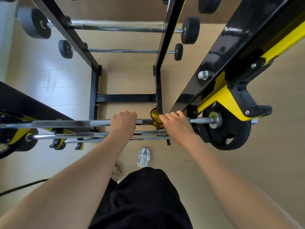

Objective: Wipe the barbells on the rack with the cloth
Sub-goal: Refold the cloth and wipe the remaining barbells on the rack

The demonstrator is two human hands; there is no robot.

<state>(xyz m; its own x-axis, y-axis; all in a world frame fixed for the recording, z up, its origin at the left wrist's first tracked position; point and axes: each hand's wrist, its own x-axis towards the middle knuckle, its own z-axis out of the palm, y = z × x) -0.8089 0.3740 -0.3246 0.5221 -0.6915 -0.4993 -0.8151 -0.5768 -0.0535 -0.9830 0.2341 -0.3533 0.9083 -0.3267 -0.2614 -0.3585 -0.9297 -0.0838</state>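
Note:
A chrome barbell (69, 123) lies across the black-and-yellow rack (219, 100) just in front of me. My left hand (123, 120) is closed around its shaft near the middle. My right hand (177, 123) grips the same bar further right, with a yellow cloth (155, 114) wrapped around the shaft under its fingers. The cloth sticks out to the left of the hand. A black weight plate (231, 134) sits on the bar's right end. Two more chrome bars (92, 135) rest just below the held one.
A second black rack (94, 90) stands further ahead and holds two barbells (122, 28) (123, 50) with round black weights. A black cable (21, 187) runs over the wooden floor at the lower left. My feet in silver sneakers (144, 157) stand below the bars.

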